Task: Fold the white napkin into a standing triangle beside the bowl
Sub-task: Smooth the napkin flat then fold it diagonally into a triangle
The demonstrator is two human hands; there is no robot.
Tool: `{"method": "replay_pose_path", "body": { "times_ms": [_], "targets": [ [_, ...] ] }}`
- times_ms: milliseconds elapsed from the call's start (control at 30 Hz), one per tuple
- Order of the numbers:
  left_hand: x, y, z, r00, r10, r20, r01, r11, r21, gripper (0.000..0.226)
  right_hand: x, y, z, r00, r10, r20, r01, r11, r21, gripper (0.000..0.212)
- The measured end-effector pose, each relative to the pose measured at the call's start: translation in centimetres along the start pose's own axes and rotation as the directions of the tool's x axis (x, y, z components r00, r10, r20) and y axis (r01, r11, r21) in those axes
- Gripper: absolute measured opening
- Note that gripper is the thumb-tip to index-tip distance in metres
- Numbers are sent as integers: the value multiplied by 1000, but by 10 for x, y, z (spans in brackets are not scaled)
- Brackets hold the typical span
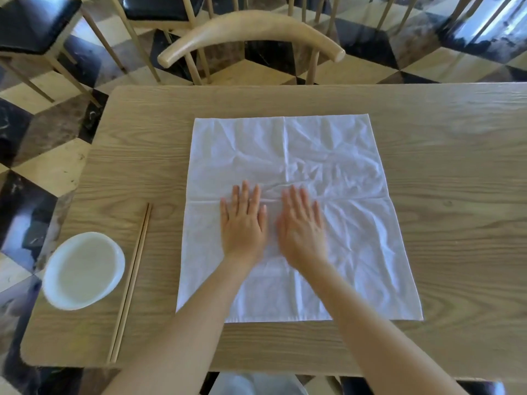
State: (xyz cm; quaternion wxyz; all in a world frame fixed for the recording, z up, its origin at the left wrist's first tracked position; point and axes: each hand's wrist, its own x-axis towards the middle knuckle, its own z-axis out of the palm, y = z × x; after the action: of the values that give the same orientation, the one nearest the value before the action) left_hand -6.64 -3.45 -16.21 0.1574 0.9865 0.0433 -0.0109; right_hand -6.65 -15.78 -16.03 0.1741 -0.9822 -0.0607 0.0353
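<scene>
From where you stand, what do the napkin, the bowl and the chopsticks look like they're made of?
The white napkin looks like thin woven cloth, matte, going by its soft creases and hemmed edge. The bowl looks like glazed ceramic or possibly melamine: smooth, white, faintly glossy. The chopsticks look like pale wood or bamboo, plain and unlacquered.

Table [456, 195] right side cut off; hands hide napkin [328, 155] centre.

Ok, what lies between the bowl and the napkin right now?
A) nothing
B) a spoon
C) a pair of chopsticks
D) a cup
C: a pair of chopsticks lies on the table between the white bowl and the spread-out white napkin, parallel to the napkin's left edge.
</scene>
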Motion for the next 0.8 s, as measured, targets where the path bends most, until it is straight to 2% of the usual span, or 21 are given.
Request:
{"method": "replay_pose_path", "body": {
  "times_ms": [100, 300, 533, 633, 733, 800],
  "targets": [
    [-32, -1, 7, 999, -8, 31, 7, 999, 52, 58, -21, -10, 10, 999, -43, -4, 43, 998, -44, 52],
    [-50, -51, -4, 993, -114, -16, 115, 982, 149, 68, -49, 48, -7, 996, 85, -26, -87, 989, -117, 56],
    [-59, -68, -10, 998, -56, 13, 53, 984, 170, 70, -82, 110, -31, 985, 169, -37, -172, 972, -162, 62],
    [-58, -68, -11, 998, -53, 27, 48, 985, 168, 70, -88, 121, -38, 989, 143, -29, -146, 976, -162, 64],
    [-57, -61, -10, 991, -123, 45, 112, 974, 195, 63, -87, 128, -40, 994, 112, 7, -109, 979, -173, 67],
    [-63, -35, -7, 998, -63, 28, 59, 988, 140, 59, -86, 131, -42, 996, 86, 34, -79, 983, -165, 69]
  ]
}}
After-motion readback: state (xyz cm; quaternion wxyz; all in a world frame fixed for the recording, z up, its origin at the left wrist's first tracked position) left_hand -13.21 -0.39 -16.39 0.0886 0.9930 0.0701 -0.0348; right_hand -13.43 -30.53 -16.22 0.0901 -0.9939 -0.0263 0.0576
